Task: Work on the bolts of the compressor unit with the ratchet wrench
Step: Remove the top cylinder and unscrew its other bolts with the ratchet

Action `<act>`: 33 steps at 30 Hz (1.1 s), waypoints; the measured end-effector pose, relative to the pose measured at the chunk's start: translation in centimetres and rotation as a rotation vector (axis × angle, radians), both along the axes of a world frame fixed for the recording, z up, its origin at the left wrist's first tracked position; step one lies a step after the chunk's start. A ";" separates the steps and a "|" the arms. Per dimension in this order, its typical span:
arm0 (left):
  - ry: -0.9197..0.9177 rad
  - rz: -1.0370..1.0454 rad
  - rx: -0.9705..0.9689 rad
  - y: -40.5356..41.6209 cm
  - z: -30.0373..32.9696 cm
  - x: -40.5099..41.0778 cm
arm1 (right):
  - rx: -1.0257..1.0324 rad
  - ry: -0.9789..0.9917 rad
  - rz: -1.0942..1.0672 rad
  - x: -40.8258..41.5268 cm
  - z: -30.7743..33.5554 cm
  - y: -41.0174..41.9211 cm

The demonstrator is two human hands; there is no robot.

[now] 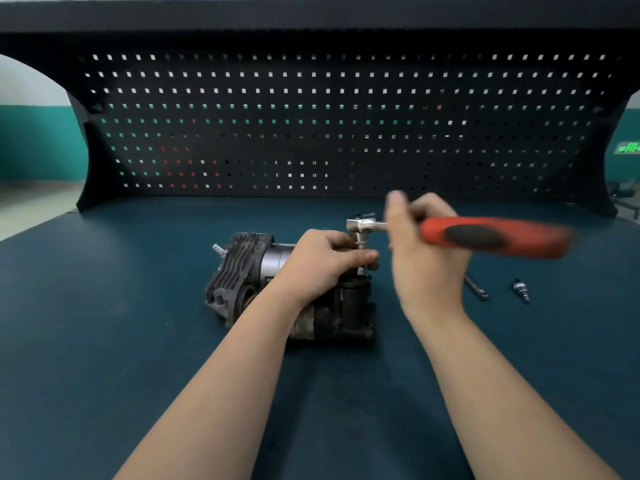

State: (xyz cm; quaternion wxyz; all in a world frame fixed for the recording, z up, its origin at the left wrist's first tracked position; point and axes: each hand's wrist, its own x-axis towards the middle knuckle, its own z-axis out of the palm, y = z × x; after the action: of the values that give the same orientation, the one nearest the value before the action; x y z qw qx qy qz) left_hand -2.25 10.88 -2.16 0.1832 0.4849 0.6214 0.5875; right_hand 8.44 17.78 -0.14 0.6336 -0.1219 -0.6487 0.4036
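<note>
Fingers of our right hand curl round the red-and-black-handled ratchet wrench; our left hand pinches its socket above the dark ribbed metal compressor unit on the green bench.

Dark teal bench mat underneath, running back to a black pegboard standing upright along the far edge, rows of small square holes across it. Black shelf edge overhanging above. On the mat at right, a thin metal rod and, just beside it, a small metal bit, both lying flat. Green-and-white wall beyond at left.
</note>
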 end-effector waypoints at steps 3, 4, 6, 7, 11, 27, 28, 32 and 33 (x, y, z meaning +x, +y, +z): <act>0.028 0.019 -0.024 -0.4 0.8 0.5 | 0.438 -0.177 -0.134 0.3 -0.3 -1.9; 0.050 0.011 -0.046 -0.6 1.0 0.6 | 0.465 -0.191 -0.155 0.4 -0.3 -2.1; 0.067 -0.062 -0.103 -0.6 0.8 0.2 | 0.358 -0.172 -0.122 0.6 -0.1 -1.9; 0.079 -0.079 -0.127 -0.5 0.6 -0.2 | 0.272 -0.160 -0.077 0.8 0.0 -1.5; 0.085 -0.044 -0.159 -0.1 0.1 -0.7 | 0.009 -0.116 -0.050 1.1 0.5 0.5; 0.008 0.070 0.020 -0.1 0.0 -0.5 | -0.374 0.184 0.139 1.0 0.5 2.1; -0.006 0.062 0.038 -0.2 0.0 -0.5 | -0.423 0.224 0.166 1.0 0.5 2.3; 0.031 0.134 0.072 -0.4 0.7 0.2 | -0.619 0.353 0.265 0.8 0.5 2.8; 0.069 0.186 0.089 -0.6 1.1 0.3 | -0.672 0.400 0.296 0.9 0.6 2.9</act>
State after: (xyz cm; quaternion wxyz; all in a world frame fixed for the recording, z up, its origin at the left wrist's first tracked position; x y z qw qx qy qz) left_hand -1.97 10.24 -1.01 0.0846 0.4525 0.6431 0.6119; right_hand 9.34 20.65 0.45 0.6072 -0.1468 -0.3555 0.6952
